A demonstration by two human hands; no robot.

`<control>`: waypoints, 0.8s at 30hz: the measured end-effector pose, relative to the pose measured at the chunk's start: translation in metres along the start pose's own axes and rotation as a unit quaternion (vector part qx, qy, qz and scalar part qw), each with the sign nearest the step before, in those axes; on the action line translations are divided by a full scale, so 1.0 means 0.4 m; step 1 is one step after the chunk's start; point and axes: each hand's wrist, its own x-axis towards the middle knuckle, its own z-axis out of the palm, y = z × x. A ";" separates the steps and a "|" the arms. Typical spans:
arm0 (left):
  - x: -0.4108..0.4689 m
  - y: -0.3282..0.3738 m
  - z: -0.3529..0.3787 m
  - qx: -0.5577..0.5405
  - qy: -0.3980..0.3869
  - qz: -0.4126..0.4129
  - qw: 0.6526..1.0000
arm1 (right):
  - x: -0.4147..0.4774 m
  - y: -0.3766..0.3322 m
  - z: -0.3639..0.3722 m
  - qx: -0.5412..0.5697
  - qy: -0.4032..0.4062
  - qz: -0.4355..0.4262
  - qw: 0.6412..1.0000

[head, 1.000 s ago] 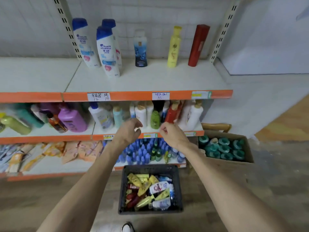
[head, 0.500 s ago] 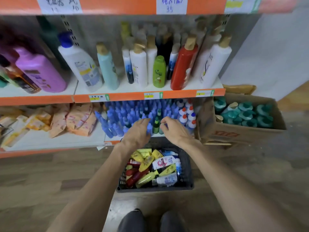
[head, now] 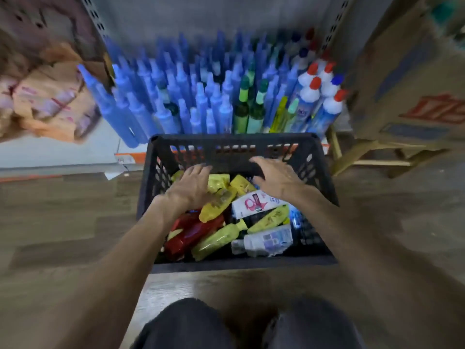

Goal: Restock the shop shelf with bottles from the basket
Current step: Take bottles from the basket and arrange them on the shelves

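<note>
Left hand (head: pixel 191 188), right hand (head: pixel 278 178) over bottles (head: pixel 217 204) in black basket (head: pixel 226 143); both grips wide, holding nothing.

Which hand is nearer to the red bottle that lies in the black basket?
Left. The left hand is just above the red bottle in the picture, over a yellow bottle; the right hand is farther, across the basket near its far wall.

No legible labels on bottles (head: pixel 259 205), seemingly.
</note>
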 end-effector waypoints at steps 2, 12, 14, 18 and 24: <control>0.036 -0.031 0.084 0.017 -0.019 -0.002 1.000 | 0.032 0.032 0.098 -0.022 -0.016 -0.005 1.000; 0.066 0.017 0.251 -0.012 0.007 0.073 0.997 | 0.076 0.074 0.293 -0.056 -0.171 -0.008 0.984; 0.056 0.064 0.290 -0.001 -0.070 0.082 0.994 | 0.042 0.093 0.322 -0.080 -0.218 0.009 0.973; 0.075 0.095 0.342 0.102 -0.217 0.029 0.970 | 0.019 0.138 0.374 -0.144 -0.234 -0.043 0.961; 0.099 0.115 0.371 0.164 -0.223 0.022 0.960 | 0.040 0.116 0.383 -0.291 -0.278 -0.048 0.914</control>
